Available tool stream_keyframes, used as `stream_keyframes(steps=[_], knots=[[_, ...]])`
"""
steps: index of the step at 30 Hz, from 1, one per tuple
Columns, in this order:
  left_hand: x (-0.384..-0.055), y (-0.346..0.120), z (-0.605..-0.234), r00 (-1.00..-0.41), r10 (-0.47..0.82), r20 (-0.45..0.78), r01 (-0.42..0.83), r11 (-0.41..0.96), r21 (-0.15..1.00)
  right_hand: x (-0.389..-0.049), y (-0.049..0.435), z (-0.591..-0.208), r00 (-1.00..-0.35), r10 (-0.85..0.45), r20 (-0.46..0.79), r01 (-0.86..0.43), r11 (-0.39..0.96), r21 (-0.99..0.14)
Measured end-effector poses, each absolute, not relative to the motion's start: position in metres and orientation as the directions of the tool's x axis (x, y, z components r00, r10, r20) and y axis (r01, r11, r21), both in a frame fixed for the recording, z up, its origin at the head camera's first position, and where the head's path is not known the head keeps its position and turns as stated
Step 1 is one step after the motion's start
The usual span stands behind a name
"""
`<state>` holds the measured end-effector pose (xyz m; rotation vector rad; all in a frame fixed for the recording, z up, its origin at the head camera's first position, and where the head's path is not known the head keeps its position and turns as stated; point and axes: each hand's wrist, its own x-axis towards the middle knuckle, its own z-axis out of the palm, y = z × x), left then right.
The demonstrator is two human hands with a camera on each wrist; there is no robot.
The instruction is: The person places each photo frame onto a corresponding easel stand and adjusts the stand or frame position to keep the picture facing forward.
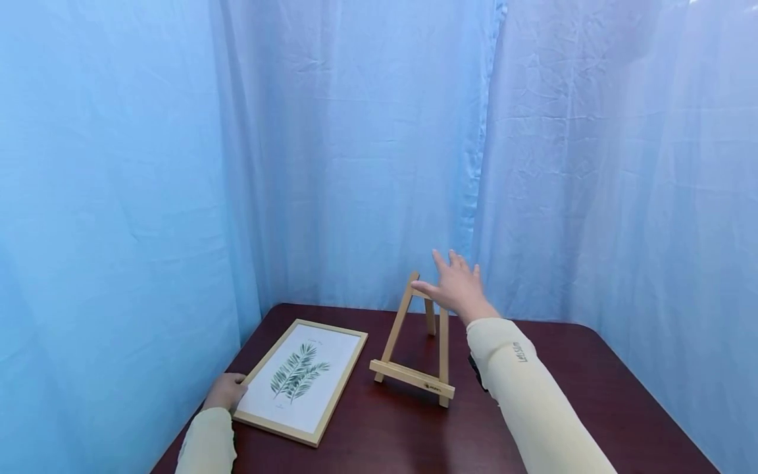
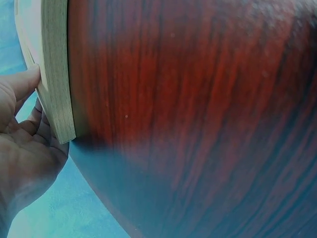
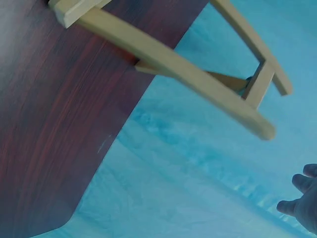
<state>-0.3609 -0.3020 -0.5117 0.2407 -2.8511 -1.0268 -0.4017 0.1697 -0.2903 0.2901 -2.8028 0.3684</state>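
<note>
A picture frame [image 1: 340, 395] with a green leaf print lies face up at the left of the table. My left hand [image 1: 226, 391] grips its left edge near the front corner; in the left wrist view the thumb is on the face of the frame [image 2: 57, 64] and the fingers are beneath it. Right of it stands a small wooden easel [image 1: 408, 375] with a ledge across its front legs. My right hand [image 1: 457, 284], fingers spread and holding nothing, is by the easel's top, overlapping it in the head view. The right wrist view shows that hand [image 3: 307, 201] apart from the easel [image 3: 173, 62].
The dark red wooden table [image 1: 562, 395] has rounded far corners. Blue curtains [image 1: 367, 164] hang behind it and along both sides, close to its edges.
</note>
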Motion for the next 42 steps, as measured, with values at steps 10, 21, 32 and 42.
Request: stream_keyframes(steps=[10,21,32,42], knots=[[-0.362,-0.302,-0.512,-0.98,-0.199,0.014,-0.14,0.735,0.664,-0.397,0.138,-0.294,-0.926,-0.185,0.329,-0.259,0.946,-0.197],[-0.36,-0.302,-0.511,-0.979,-0.202,0.008,-0.146,0.738,0.659,-0.394,0.115,-0.31,-0.925,-0.206,0.318,-0.274,0.944,-0.185],[-0.36,-0.303,-0.513,-0.98,-0.198,0.009,-0.142,0.735,0.663,-0.388,0.097,-0.337,-0.924,-0.247,0.294,-0.311,0.93,-0.196],[-0.361,-0.301,-0.511,-0.978,-0.209,-0.004,-0.157,0.722,0.674,-0.379,0.084,-0.364,-0.933,-0.249,0.26,-0.329,0.882,-0.337]])
